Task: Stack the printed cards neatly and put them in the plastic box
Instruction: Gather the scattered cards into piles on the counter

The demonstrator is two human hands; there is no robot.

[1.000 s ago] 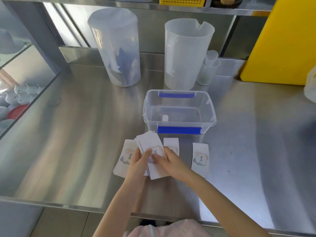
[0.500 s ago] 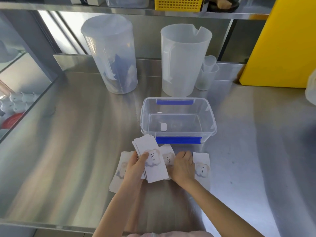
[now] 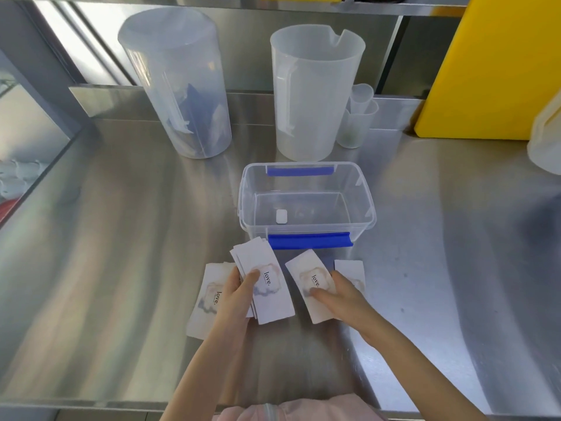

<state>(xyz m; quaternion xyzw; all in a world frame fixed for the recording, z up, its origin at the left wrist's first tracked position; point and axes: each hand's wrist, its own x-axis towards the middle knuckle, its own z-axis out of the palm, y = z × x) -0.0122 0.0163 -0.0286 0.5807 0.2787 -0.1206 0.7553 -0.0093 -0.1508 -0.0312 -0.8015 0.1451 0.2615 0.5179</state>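
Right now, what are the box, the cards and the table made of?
The plastic box looks like clear glossy plastic: the table shows through its walls. Its clips are blue. The printed cards, like the stack of cards in the left hand, seem to be thin matte paper or card; they bend a little. The table looks like brushed steel, streaky and reflective.

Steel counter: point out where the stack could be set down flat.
Bare steel counter left of the plastic box, below the lidded jug; also right of the box. Crowded: loose cards and both hands in front of the box.
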